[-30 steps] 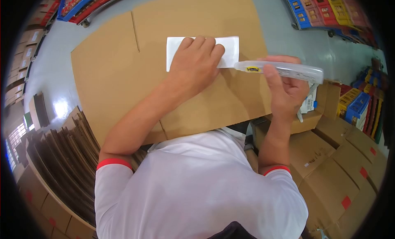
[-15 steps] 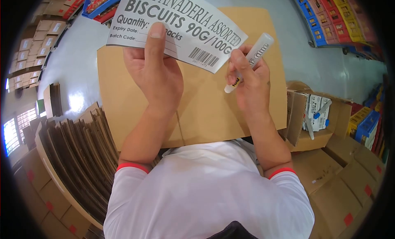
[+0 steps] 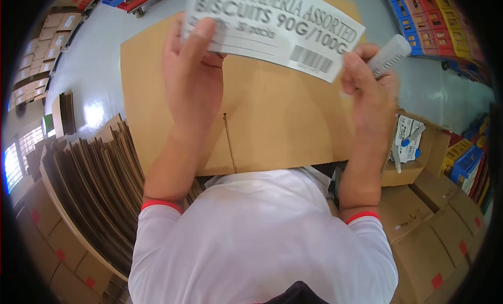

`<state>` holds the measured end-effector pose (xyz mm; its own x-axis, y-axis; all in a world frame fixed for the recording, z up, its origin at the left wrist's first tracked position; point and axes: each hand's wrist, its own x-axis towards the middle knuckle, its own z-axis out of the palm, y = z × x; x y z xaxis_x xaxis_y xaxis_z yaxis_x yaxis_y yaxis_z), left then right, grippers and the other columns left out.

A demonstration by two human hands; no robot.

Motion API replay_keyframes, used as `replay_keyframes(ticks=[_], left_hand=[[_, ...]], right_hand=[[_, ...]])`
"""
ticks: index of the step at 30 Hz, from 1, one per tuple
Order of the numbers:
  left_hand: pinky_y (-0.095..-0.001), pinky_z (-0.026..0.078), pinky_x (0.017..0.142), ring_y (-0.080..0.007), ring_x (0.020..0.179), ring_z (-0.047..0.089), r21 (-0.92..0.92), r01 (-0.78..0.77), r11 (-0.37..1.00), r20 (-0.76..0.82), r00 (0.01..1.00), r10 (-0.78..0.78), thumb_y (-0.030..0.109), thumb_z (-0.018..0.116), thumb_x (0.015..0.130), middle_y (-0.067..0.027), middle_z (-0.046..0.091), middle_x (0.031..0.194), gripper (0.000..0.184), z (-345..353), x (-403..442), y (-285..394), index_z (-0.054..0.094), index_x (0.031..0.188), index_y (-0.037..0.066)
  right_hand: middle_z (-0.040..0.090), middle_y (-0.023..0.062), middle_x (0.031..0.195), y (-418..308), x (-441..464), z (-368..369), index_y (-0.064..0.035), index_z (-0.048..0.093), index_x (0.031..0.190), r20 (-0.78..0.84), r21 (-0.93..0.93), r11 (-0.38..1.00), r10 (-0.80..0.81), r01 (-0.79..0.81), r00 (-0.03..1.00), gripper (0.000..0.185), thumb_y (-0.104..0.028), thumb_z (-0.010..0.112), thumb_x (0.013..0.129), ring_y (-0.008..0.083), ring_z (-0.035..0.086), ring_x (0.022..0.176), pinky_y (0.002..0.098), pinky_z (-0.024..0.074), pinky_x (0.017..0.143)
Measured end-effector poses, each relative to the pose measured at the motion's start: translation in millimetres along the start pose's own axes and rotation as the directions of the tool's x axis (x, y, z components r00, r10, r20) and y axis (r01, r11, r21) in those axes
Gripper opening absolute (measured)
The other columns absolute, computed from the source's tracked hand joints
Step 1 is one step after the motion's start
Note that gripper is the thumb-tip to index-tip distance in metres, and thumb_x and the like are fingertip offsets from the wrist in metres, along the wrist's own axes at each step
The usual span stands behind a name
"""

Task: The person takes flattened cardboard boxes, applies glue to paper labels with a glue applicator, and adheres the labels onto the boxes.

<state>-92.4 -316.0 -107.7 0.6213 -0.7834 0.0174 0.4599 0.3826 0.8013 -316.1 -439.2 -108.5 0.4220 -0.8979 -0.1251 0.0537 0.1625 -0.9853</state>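
A white printed label [image 3: 285, 34], reading "Panaderia Assorted Biscuits 90G/100G" with a barcode, is held up above a flat cardboard sheet [image 3: 272, 115]. My left hand [image 3: 194, 76] pinches the label's left end, thumb on the printed face. At the label's lower right corner, my right hand [image 3: 369, 92] is closed around a whitish glue tube [image 3: 392, 53], and its fingertips meet the label's edge. The tube slants up to the right; its lower end is hidden by the hand. Some print on the label is smeared by motion.
Many flattened cartons [image 3: 94, 189] stand on edge at my left. To the right, an open box [image 3: 432, 152] holds printed labels [image 3: 406, 139] and glue tubes, beside closed cartons [image 3: 435, 246]. Coloured crates [image 3: 429, 24] are stacked at the upper right.
Both hands have shifted, the label and glue tube moving right and slightly up. My left thumb no longer covers the pack count. The right hand has moved farther right.
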Motion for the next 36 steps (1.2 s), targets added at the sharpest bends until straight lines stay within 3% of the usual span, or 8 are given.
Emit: replay_keyframes(ticks=[5, 7, 8, 11, 19, 27, 32, 36], left_hand=[[-0.0371, 0.052, 0.099, -0.0242, 0.112, 0.067, 0.538, 0.285, 0.794, 0.008, 0.939, -0.343, 0.014, 0.076, 0.091, -0.0131, 0.071, 0.118, 0.018, -24, -3, -35, 0.067, 0.101, 0.001], [-0.0485, 0.039, 0.115, -0.0377, 0.14, 0.049, 0.851, -0.327, 0.411, 0.376, 0.926, -0.04, 0.016, 0.08, 0.085, -0.0191, 0.062, 0.139, 0.019, -36, -5, -59, 0.069, 0.093, 0.003], [-0.0523, 0.024, 0.124, -0.037, 0.155, 0.028, 0.873, -0.311, 0.377, 0.38, 0.917, -0.124, 0.015, 0.078, 0.083, -0.0126, 0.051, 0.154, 0.031, -40, -7, -61, 0.075, 0.112, 0.003], [-0.0596, 0.016, 0.125, -0.0417, 0.155, 0.024, 0.889, -0.421, 0.178, 0.447, 0.882, -0.148, 0.016, 0.078, 0.083, -0.0142, 0.047, 0.158, 0.03, -37, -8, -63, 0.075, 0.109, 0.003], [-0.0624, 0.01, 0.125, -0.0429, 0.157, 0.021, 0.891, -0.441, 0.106, 0.453, 0.873, -0.182, 0.018, 0.079, 0.082, -0.0148, 0.043, 0.162, 0.021, -35, -10, -69, 0.072, 0.092, 0.002], [-0.0625, 0.009, 0.125, -0.043, 0.157, 0.021, 0.888, -0.452, 0.085, 0.46, 0.87, -0.179, 0.018, 0.078, 0.082, -0.0144, 0.042, 0.162, 0.019, -34, -10, -70, 0.07, 0.088, 0.002], [-0.0639, 0.011, 0.124, -0.0433, 0.157, 0.02, 0.905, -0.409, 0.116, 0.42, 0.902, -0.096, 0.025, 0.081, 0.083, -0.0192, 0.034, 0.166, 0.045, -38, -13, -76, 0.067, 0.121, 0.005], [-0.0644, 0.014, 0.123, -0.0437, 0.157, 0.02, 0.907, -0.413, 0.081, 0.418, 0.907, -0.054, 0.03, 0.079, 0.087, -0.0216, 0.027, 0.168, 0.066, -32, -20, -63, 0.056, 0.146, 0.012]], right_hand=[[0.06, -0.0031, 0.072, -8, 12, -49, -0.0028, 0.071, 0.089, -0.001, -0.456, 0.889, 0.045, -0.041, 0.999, 0.016, -0.016, 0.078, 0.089, 0.0059, 0.049, 0.062, 0.0232, 0.0377, 0.058], [0.061, -0.0029, 0.073, 3, 19, -60, -0.0002, 0.071, 0.094, 0.042, -0.644, 0.765, 0.067, -0.024, 0.997, 0.018, -0.018, 0.075, 0.091, 0.0078, 0.047, 0.064, 0.0262, 0.0393, 0.059], [0.061, -0.0029, 0.073, 8, 21, -60, -0.0002, 0.071, 0.094, 0.036, -0.646, 0.763, 0.07, -0.03, 0.997, 0.018, -0.018, 0.075, 0.091, 0.0078, 0.047, 0.064, 0.0262, 0.0393, 0.059], [0.062, 0.001, 0.072, 20, 27, -61, 0.0038, 0.069, 0.097, 0.038, -0.734, 0.679, 0.027, 0.009, 0.999, 0.025, -0.021, 0.073, 0.092, 0.0101, 0.048, 0.066, 0.0296, 0.0424, 0.061], [0.071, 0.0201, 0.081, 36, 32, -66, 0.0061, 0.071, 0.101, 0.084, -0.82, 0.57, 0.039, 0.047, 0.996, 0.031, -0.023, 0.072, 0.089, 0.0278, 0.064, 0.069, 0.0385, 0.0514, 0.07], [0.073, 0.0226, 0.085, 40, 33, -66, 0.005, 0.072, 0.103, 0.08, -0.847, 0.53, 0.062, 0.035, 0.995, 0.032, -0.023, 0.073, 0.087, 0.0334, 0.07, 0.075, 0.0404, 0.0529, 0.073], [0.074, 0.0218, 0.088, 39, 31, -65, 0.0033, 0.071, 0.107, 0.113, -0.862, 0.502, 0.043, 0.077, 0.993, 0.035, -0.027, 0.073, 0.089, 0.0345, 0.07, 0.078, 0.0408, 0.0533, 0.076], [0.072, 0.0221, 0.107, 26, 19, -54, 0.0, 0.066, 0.117, -0.115, -0.794, 0.607, -0.098, -0.032, 0.989, 0.037, -0.03, 0.069, 0.096, 0.0346, 0.07, 0.09, 0.0426, 0.0533, 0.081]])
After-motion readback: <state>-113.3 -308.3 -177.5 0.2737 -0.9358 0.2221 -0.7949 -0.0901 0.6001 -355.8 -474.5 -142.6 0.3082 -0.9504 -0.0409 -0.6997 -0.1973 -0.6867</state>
